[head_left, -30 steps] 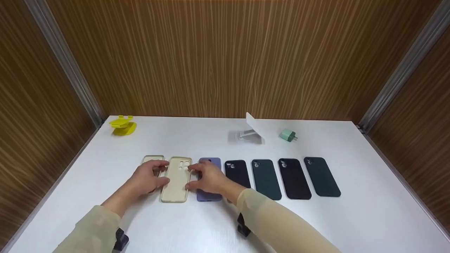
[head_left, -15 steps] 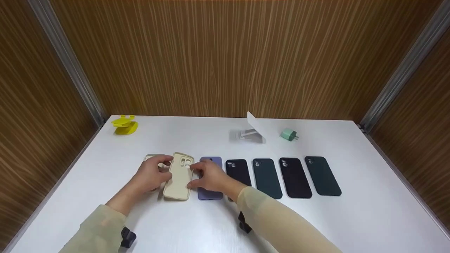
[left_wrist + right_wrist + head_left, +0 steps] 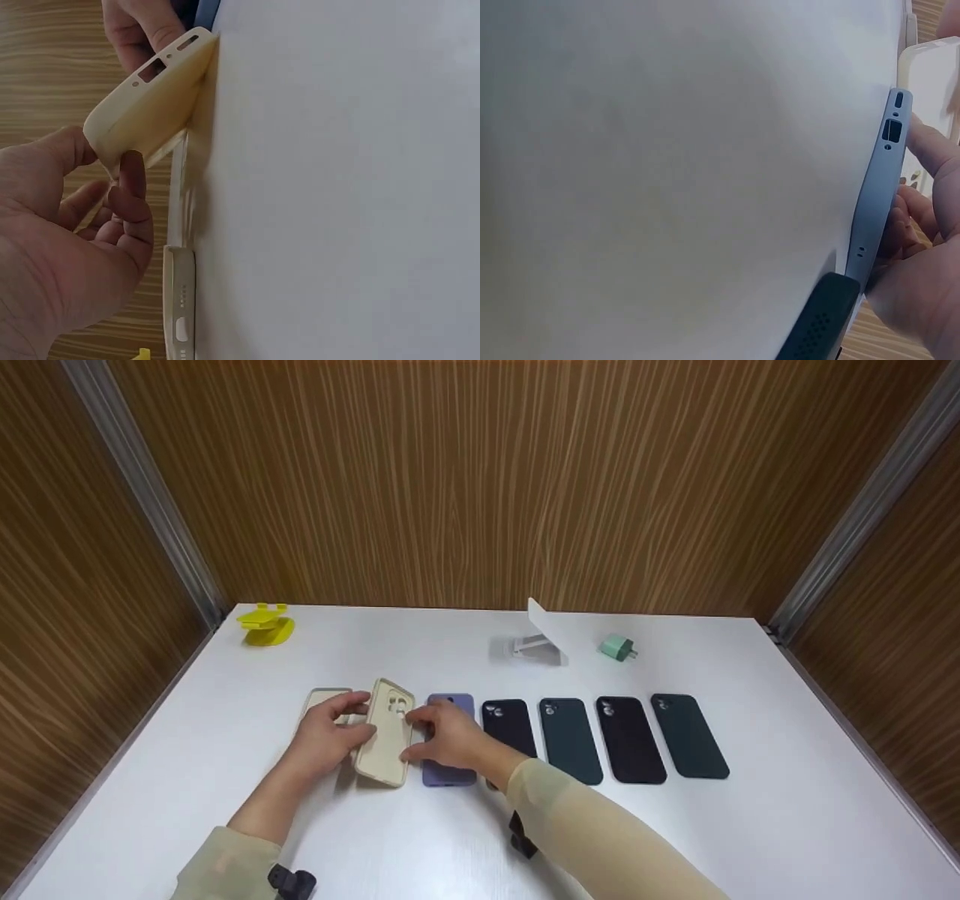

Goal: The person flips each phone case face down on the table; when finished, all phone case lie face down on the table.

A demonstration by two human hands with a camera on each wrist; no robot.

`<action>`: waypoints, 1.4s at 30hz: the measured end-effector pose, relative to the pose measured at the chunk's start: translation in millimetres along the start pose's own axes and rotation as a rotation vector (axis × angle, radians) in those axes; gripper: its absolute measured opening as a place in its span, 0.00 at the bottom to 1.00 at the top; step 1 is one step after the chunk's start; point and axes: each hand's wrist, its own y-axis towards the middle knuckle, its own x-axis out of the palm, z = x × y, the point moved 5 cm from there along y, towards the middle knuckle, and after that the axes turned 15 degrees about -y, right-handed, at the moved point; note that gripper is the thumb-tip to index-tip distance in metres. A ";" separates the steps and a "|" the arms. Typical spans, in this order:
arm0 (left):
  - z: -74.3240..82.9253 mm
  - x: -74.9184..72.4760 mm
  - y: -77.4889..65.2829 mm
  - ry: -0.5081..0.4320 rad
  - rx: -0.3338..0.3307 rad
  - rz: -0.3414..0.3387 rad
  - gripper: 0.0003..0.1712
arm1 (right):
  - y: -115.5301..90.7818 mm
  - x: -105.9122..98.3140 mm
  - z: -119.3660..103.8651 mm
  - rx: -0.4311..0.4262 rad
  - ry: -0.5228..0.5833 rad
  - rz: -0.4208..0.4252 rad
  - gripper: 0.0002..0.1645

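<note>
A cream phone case point(image 3: 385, 748) is tilted on the table, its left side raised and its inside facing up. My left hand point(image 3: 322, 739) pinches the raised left edge between thumb and fingers. At the lower right edge, my right hand point(image 3: 450, 737) holds the case with thumb and forefinger. The left wrist view shows the case point(image 3: 150, 105) leaning, its port cutouts toward the camera. A second cream phone case point(image 3: 319, 701) lies to the left, partly behind my left hand. Below my right hand lies a purple phone case point(image 3: 448, 777), partly covered.
Several dark phone cases continue the row to the right, including a black case point(image 3: 508, 724) and a green case point(image 3: 571, 742). Behind stand a yellow phone stand point(image 3: 268, 626), a white folding stand point(image 3: 546, 634) and a green charger plug point(image 3: 616, 648). Wooden panels enclose the table.
The cream phone case, flat on the table a second ago, has its left side lifted and tilts to the right. My left hand has risen and moved slightly right; my right hand has barely moved.
</note>
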 end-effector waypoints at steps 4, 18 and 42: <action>0.3 -0.6 -8.1 -0.009 -0.017 0.007 0.32 | 1.0 -0.8 -1.3 0.010 0.010 -0.011 0.35; -5.5 0.4 -17.9 -0.164 -0.069 -0.019 0.34 | -1.0 -1.8 -6.8 0.027 -0.012 -0.032 0.36; -7.9 0.3 -20.0 -0.215 -0.043 -0.014 0.34 | 7.5 -9.6 -15.9 0.065 0.150 -0.128 0.33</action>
